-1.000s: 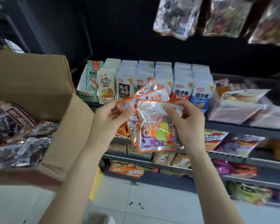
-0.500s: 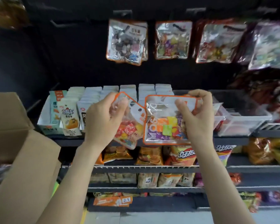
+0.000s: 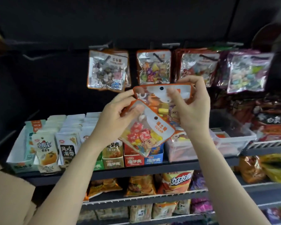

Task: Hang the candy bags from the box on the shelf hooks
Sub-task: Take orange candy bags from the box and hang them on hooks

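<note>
The left hand (image 3: 116,117) pinches a clear, orange-edged candy bag of red sweets (image 3: 146,132), tilted, while the right hand (image 3: 191,109) grips another orange-edged clear bag (image 3: 154,95) by its top. Both bags sit just below the filled hooks' hanging candy packets (image 3: 153,69), the brown cardboard box (image 3: 8,198) low at left.

Single head-worn wide-angle view, no second view to overlap. Faces forward, level with shelving (image 3: 136,172), close in. Forearms enter from bottom edge; left hand (image 3: 116,120) and right hand (image 3: 191,109) near frame centre. Hook row (image 3: 169,44) above centre. Edges bowed by lens.
</note>
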Tool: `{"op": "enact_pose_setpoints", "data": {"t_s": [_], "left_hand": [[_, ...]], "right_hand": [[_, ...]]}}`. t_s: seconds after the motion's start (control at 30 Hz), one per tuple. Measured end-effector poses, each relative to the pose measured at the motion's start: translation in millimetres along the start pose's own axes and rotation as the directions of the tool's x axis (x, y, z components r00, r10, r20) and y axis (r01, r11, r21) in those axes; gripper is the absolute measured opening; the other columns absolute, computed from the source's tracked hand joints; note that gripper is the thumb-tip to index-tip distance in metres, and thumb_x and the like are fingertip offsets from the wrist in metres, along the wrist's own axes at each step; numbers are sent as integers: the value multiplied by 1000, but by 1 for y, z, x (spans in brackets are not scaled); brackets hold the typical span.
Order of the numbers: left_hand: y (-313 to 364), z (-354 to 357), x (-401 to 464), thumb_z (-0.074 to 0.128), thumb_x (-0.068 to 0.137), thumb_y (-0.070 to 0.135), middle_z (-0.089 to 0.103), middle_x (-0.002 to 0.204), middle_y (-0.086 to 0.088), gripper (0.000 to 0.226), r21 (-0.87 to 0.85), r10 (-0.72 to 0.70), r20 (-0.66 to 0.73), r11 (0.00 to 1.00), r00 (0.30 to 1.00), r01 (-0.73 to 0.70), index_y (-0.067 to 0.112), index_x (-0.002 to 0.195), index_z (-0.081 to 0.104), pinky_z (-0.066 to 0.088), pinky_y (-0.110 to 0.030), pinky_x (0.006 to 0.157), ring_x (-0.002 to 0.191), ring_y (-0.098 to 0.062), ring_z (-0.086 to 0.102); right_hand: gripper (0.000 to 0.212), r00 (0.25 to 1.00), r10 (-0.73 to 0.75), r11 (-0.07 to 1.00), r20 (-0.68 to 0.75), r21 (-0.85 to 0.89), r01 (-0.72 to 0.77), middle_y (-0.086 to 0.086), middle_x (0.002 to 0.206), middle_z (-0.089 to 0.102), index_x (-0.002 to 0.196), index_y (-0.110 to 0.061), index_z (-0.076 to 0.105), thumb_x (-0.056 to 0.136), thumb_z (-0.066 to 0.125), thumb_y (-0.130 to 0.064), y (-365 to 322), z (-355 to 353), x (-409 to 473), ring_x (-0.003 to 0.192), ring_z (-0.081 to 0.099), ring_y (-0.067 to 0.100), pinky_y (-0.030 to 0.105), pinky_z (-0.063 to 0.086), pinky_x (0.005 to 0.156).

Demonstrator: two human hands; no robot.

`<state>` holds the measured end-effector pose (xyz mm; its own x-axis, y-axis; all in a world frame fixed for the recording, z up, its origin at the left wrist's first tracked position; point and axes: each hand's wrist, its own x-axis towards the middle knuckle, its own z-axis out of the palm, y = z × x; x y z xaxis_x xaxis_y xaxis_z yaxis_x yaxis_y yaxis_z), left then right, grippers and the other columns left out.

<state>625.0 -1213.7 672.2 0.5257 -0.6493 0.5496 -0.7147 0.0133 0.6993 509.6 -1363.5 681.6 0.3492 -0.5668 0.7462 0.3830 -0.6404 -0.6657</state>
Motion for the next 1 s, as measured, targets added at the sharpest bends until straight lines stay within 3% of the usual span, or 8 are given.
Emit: {"op": "enact_pose_setpoints", "data": {"t_s": [0.07,0.2,0.33,0.47,0.6,0.8,0.9,1.0], "left_hand": [[2,7,9,56,90,38,67,78,9,24,-91,-5,-31,996,999,2,18,88,69,48,-27,63,72,-2,62],[5,14,25,56,92,38,72,88,-5,20,-227,-29,-165,974,986,-9,23,91,69,54,-49,79,83,-23,69],[5,15,40,55,96,34,67,79,-18,28,-140,46,-249,987,967,-83,10,87,67,50,-54,72,75,-33,64],[-1,16,50,56,95,38,66,80,-19,32,-127,56,-273,987,960,-94,9,86,66,50,-56,71,76,-37,62],[-4,14,57,58,93,39,67,82,-20,32,-136,37,-337,987,941,-88,9,85,67,50,-57,72,77,-38,63],[-6,16,65,65,91,28,69,79,-19,11,-109,74,-365,987,928,-122,26,81,67,51,-54,68,74,-35,64],[-8,18,67,67,90,28,71,80,-13,10,-154,49,-388,981,921,-117,34,82,66,53,-55,70,77,-31,67],[-13,19,72,67,89,28,72,79,-6,12,-170,29,-396,980,918,-104,37,82,66,54,-51,71,78,-27,68]], "right_hand": [[26,1000,3,1000,-25,6,-3,-16,82,59,100,-28,49,87,71,-26,1,-1,10,66,59,12,24,46,56],[36,999,30,996,-14,84,-29,8,106,59,109,-39,38,91,67,-26,10,-9,17,75,67,31,44,56,62],[24,998,-14,1000,62,-22,15,9,104,63,103,-41,50,95,59,-20,20,-9,19,74,68,12,34,50,56],[18,998,-38,993,46,-109,42,3,99,65,107,-28,67,94,62,-18,24,-5,34,71,63,26,39,53,66],[25,997,-27,995,71,-98,34,-18,100,63,115,-34,67,93,63,-22,25,2,49,79,60,37,50,52,75],[31,997,49,990,61,-135,-41,0,98,60,120,-37,65,93,64,-22,34,9,63,76,52,42,52,53,71],[32,998,27,983,58,-184,-16,-5,88,54,119,-39,63,93,64,-20,35,10,67,65,46,28,49,54,71],[30,997,17,974,71,-227,0,-14,90,55,122,-32,64,94,62,-20,39,11,73,65,43,3,31,51,70]]}}
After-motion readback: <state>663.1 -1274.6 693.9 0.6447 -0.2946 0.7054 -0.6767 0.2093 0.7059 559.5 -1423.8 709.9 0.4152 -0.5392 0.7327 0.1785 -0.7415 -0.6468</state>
